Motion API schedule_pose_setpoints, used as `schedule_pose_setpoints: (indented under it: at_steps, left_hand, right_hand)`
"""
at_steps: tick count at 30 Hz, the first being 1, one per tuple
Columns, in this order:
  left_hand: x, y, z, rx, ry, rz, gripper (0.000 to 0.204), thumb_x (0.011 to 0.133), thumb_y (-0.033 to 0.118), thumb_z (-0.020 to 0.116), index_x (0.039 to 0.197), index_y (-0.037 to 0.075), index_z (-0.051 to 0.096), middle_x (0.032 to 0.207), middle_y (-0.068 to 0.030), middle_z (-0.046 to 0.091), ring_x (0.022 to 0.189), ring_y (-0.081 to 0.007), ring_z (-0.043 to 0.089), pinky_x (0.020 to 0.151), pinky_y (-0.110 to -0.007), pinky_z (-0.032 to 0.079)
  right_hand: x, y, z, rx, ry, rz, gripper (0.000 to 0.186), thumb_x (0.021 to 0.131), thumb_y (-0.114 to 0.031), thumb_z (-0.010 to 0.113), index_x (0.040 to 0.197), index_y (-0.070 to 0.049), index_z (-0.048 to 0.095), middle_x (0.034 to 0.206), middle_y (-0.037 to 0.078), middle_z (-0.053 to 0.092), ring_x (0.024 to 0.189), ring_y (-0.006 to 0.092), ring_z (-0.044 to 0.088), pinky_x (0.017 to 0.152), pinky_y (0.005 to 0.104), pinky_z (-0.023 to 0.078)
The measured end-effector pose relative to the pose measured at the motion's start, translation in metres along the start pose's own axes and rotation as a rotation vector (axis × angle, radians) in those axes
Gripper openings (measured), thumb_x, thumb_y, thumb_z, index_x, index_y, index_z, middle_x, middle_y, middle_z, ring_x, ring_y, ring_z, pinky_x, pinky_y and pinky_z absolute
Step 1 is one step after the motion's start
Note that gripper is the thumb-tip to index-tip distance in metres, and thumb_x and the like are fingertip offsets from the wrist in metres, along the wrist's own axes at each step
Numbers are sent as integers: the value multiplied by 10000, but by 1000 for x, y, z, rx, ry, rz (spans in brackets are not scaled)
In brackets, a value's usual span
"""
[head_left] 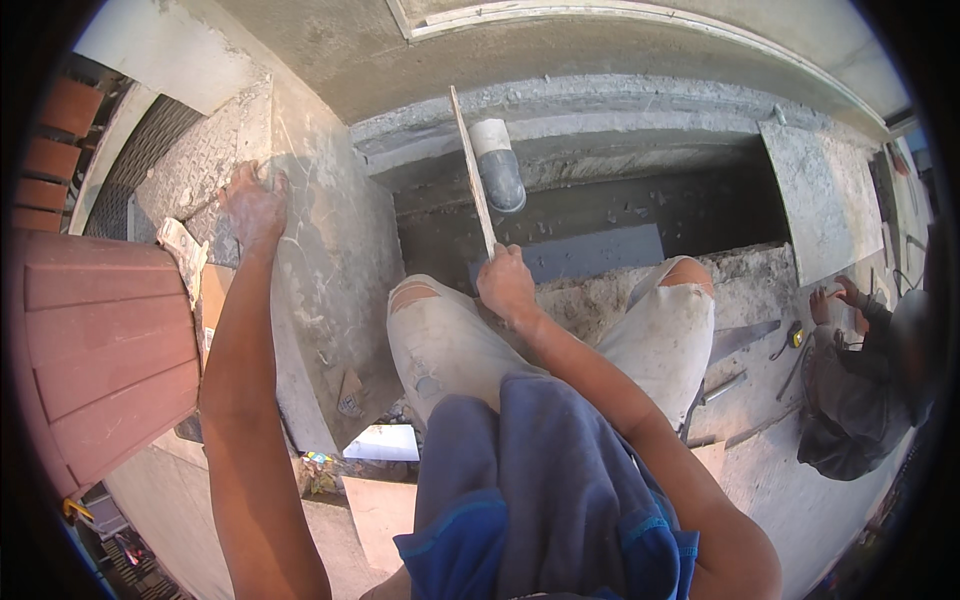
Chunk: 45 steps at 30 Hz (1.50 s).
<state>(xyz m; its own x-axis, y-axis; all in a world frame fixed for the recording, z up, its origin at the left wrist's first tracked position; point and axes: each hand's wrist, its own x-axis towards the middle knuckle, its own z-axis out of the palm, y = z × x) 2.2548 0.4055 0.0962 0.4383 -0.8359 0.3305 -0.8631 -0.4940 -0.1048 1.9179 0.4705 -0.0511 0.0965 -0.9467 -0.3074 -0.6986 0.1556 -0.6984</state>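
Note:
My right hand (pixel 508 285) is closed around the lower end of a thin wooden strip (pixel 470 165). The strip points up and away over a concrete trough (pixel 660 190) in front of my knees, passing just left of a grey elbow pipe (pixel 502 180) with a pale upper end. On the far left, my left hand (pixel 255 205) rests on the rough top edge of a concrete block wall (pixel 330 230). Its fingers are apart and it holds nothing, though the palm is hidden.
A reddish ribbed plastic bin (pixel 110 345) stands at my left. To the right lie a handsaw (pixel 745 338), a yellow tape measure (pixel 795 334) and a cement-smeared board (pixel 822 200). Another person (pixel 865 390) crouches at the far right. A grey flat panel (pixel 590 255) lies in the trough.

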Motion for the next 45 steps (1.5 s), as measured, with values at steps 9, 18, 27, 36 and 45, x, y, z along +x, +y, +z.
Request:
schedule_pose_setpoints:
  at_steps: [9,18,27,36,45]
  left_hand:
    - [1,-10,7,36,-29,9,582,889,436,581,1338,70,528,1376,-124,520,1330,-242,440,1183,-465,187]
    - [3,-9,14,-9,27,18,576,892,426,572,1344,71,534,1432,-126,488,1380,-227,391,1200,-449,156]
    - [3,-13,18,60,11,8,585,899,443,549,1355,76,528,1444,-120,480,1385,-220,385,1202,-444,158]
    - [3,-14,20,33,44,12,574,896,426,556,1349,76,525,1425,-127,493,1360,-236,418,1189,-473,184]
    - [0,-10,15,-8,69,35,544,868,400,596,1296,67,551,1332,-139,549,1293,-266,478,1166,-486,227]
  right_hand:
    - [-37,29,-73,38,91,-167,363,882,-128,533,1176,79,580,1105,277,580,999,449,594,890,503,486]
    - [14,69,-116,-180,122,-201,289,866,-131,532,1064,59,623,1002,291,607,967,464,593,871,504,483]
    - [30,59,-124,-235,54,-194,253,866,-149,550,1037,20,630,1052,264,601,989,451,600,867,505,490]
    - [28,64,-146,-323,6,-145,264,874,-169,522,1048,-8,640,1085,243,607,1019,440,600,893,500,483]
    - [-19,43,-212,-614,-208,-123,271,873,-137,511,1082,-18,636,1128,197,607,1044,411,604,898,486,490]
